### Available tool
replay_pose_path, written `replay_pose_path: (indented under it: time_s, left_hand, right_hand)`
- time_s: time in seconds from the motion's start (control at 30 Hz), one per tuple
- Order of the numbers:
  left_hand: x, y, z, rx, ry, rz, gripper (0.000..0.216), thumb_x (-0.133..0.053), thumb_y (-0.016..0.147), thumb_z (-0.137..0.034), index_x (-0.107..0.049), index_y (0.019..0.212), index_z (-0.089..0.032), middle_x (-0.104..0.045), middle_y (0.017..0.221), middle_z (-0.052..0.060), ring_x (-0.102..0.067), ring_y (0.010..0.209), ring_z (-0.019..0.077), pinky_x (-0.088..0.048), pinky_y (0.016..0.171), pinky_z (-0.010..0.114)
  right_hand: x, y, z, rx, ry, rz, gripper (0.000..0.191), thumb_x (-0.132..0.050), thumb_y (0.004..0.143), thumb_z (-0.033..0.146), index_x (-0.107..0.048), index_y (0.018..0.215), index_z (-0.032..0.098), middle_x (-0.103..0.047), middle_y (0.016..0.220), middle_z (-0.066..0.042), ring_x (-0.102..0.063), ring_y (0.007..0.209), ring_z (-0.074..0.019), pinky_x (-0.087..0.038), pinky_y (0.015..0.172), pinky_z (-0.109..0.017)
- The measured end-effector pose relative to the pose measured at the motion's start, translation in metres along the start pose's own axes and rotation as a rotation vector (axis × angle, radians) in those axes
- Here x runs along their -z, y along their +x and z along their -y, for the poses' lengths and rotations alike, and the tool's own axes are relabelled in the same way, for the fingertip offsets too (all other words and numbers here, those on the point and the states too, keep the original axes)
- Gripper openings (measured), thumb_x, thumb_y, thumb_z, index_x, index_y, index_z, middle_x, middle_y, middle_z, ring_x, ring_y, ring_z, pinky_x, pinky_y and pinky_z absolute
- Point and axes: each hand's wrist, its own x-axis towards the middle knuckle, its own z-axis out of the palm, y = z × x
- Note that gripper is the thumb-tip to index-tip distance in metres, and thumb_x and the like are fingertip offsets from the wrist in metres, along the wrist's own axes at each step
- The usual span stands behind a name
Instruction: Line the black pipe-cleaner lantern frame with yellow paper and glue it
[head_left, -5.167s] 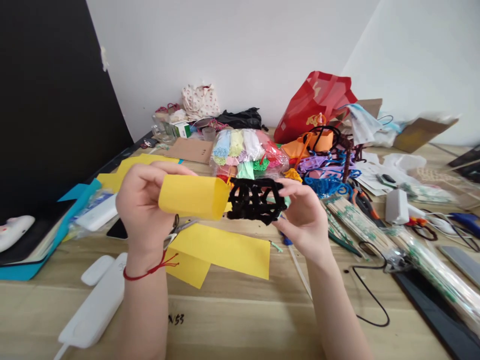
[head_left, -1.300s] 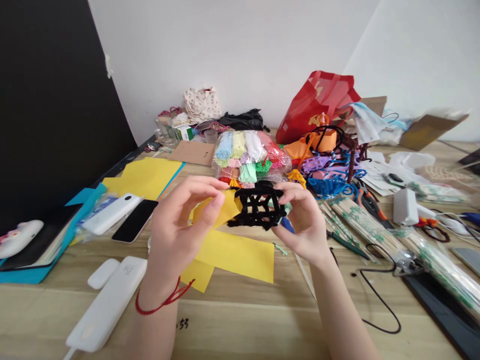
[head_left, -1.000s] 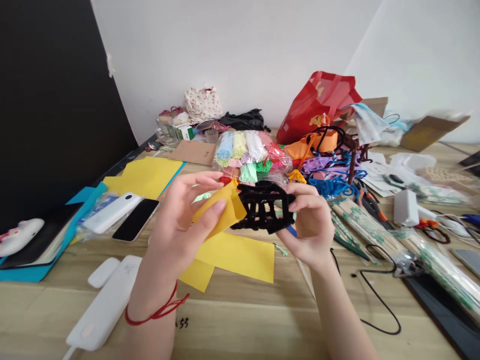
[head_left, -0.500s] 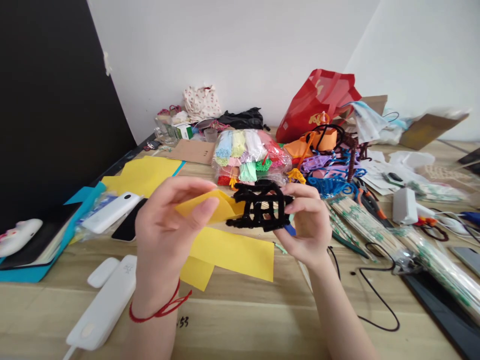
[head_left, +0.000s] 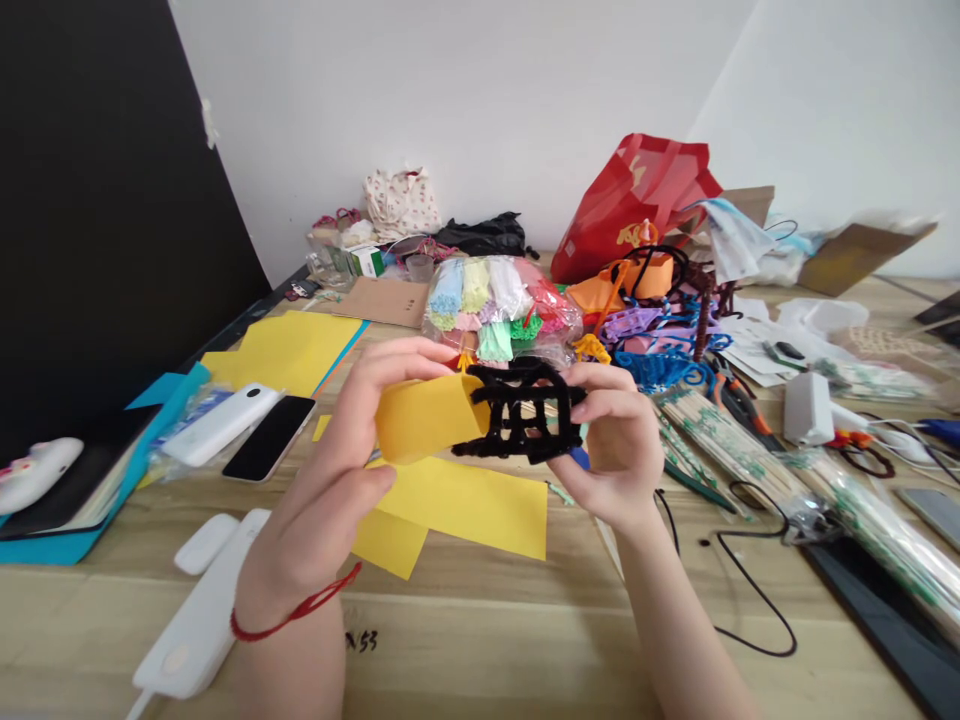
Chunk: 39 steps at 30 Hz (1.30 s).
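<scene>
My right hand (head_left: 619,445) pinches the right end of a small black lantern-like frame (head_left: 525,412), which looks made of fuzzy pipe cleaners, above the table. From the frame's left side a curved strip of yellow paper (head_left: 427,415) sticks out, its inner end tucked inside. Around that strip is my left hand (head_left: 337,450), fingers behind its upper edge and thumb apart below it, not pressing on it. Under the hands, yellow paper pieces (head_left: 472,505) lie overlapping on the wooden table (head_left: 480,650).
Left are a phone (head_left: 270,437), a white power bank (head_left: 221,425) and a white corded device (head_left: 187,640). Behind stand a bag of coloured pipe cleaners (head_left: 495,310) and a red bag (head_left: 637,205). Pliers (head_left: 739,395) and wrapped stick bundles (head_left: 727,450) lie right.
My left thumb has come off the yellow strip and dropped below it, so more of the paper shows. My right hand and the black frame have stayed nearly still.
</scene>
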Motion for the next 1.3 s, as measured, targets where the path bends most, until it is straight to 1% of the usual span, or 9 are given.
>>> replay_pose_path:
  time_s: [0.2, 0.43, 0.53, 0.63, 0.77, 0.9, 1.07, 1.2, 1.3]
  left_hand:
    - [0.011, -0.004, 0.006, -0.002, 0.186, 0.028, 0.049, -0.056, 0.089, -0.012, -0.056, 0.133, -0.034, -0.057, 0.137, 0.006, -0.052, 0.133, 0.0288, -0.045, 0.113, 0.044]
    - [0.017, -0.008, 0.007, 0.055, 0.18, 0.104, 0.048, -0.056, 0.092, -0.02, -0.057, 0.138, -0.034, -0.054, 0.144, 0.007, -0.05, 0.136, 0.0313, -0.051, 0.106, 0.04]
    - [0.01, -0.002, 0.009, 0.039, 0.171, 0.018, 0.038, -0.06, 0.092, -0.022, -0.066, 0.128, -0.033, -0.062, 0.131, 0.007, -0.06, 0.123, 0.0282, -0.055, 0.096, 0.036]
    - [-0.001, 0.004, 0.013, -0.019, 0.18, -0.199, 0.029, -0.073, 0.086, -0.023, -0.074, 0.113, -0.033, -0.07, 0.111, 0.003, -0.068, 0.101, 0.0213, -0.057, 0.08, 0.03]
    - [-0.008, 0.004, 0.02, 0.03, 0.191, -0.393, 0.033, -0.077, 0.084, -0.022, -0.074, 0.114, -0.035, -0.074, 0.087, -0.004, -0.067, 0.073, 0.0124, -0.055, 0.062, 0.022]
    - [0.001, 0.0, 0.022, -0.014, 0.304, -0.293, 0.038, -0.07, 0.086, -0.012, -0.071, 0.116, -0.034, -0.075, 0.091, -0.005, -0.069, 0.079, 0.0122, -0.055, 0.068, 0.021]
    - [0.009, 0.0, 0.015, -0.191, 0.571, -0.076, 0.069, -0.04, 0.074, 0.012, -0.069, 0.118, -0.033, -0.074, 0.105, -0.007, -0.068, 0.091, 0.0113, -0.052, 0.082, 0.022]
    - [0.01, -0.002, 0.014, -0.262, 0.662, -0.073, 0.073, -0.038, 0.072, 0.013, -0.069, 0.122, -0.03, -0.072, 0.107, -0.004, -0.068, 0.09, 0.0128, -0.053, 0.083, 0.022]
    - [0.01, -0.003, 0.015, -0.309, 0.768, -0.087, 0.067, -0.038, 0.081, 0.011, -0.068, 0.126, -0.029, -0.071, 0.105, 0.0, -0.068, 0.09, 0.0157, -0.053, 0.081, 0.025]
  right_hand:
    - [0.0, 0.001, -0.001, 0.004, 0.048, 0.0, 0.035, -0.067, 0.075, 0.009, -0.057, 0.101, 0.031, -0.061, 0.108, -0.005, -0.062, 0.107, -0.0245, -0.057, 0.091, -0.043]
    - [0.001, 0.001, -0.002, -0.013, 0.043, 0.013, 0.037, -0.067, 0.074, 0.009, -0.056, 0.102, 0.032, -0.061, 0.109, -0.005, -0.063, 0.107, -0.0246, -0.059, 0.088, -0.042]
    - [0.001, 0.001, -0.004, 0.009, 0.068, 0.038, 0.038, -0.067, 0.074, 0.007, -0.057, 0.102, 0.031, -0.061, 0.11, -0.005, -0.062, 0.108, -0.0239, -0.058, 0.089, -0.041]
    - [0.001, 0.001, -0.006, 0.03, 0.077, 0.064, 0.04, -0.066, 0.074, 0.006, -0.057, 0.103, 0.031, -0.062, 0.11, -0.005, -0.062, 0.107, -0.0237, -0.057, 0.091, -0.041]
    - [0.003, 0.001, -0.008, 0.058, 0.065, 0.072, 0.04, -0.065, 0.074, 0.004, -0.057, 0.104, 0.03, -0.062, 0.112, -0.005, -0.062, 0.109, -0.0239, -0.056, 0.092, -0.041]
    - [0.004, 0.0, -0.01, 0.058, 0.074, 0.066, 0.039, -0.065, 0.074, 0.005, -0.058, 0.104, 0.029, -0.062, 0.111, -0.006, -0.061, 0.107, -0.0232, -0.057, 0.087, -0.038]
    - [0.003, -0.001, -0.01, 0.018, 0.122, 0.068, 0.038, -0.065, 0.076, 0.007, -0.058, 0.106, 0.029, -0.061, 0.112, -0.007, -0.06, 0.108, -0.0234, -0.058, 0.085, -0.037]
    - [0.003, -0.001, -0.008, -0.022, 0.147, 0.104, 0.039, -0.065, 0.077, 0.007, -0.057, 0.108, 0.03, -0.061, 0.111, -0.007, -0.06, 0.11, -0.0238, -0.057, 0.089, -0.039]
    - [0.004, -0.002, -0.008, -0.062, 0.153, 0.12, 0.04, -0.065, 0.076, 0.008, -0.057, 0.108, 0.03, -0.062, 0.113, -0.008, -0.06, 0.112, -0.0244, -0.057, 0.088, -0.039]
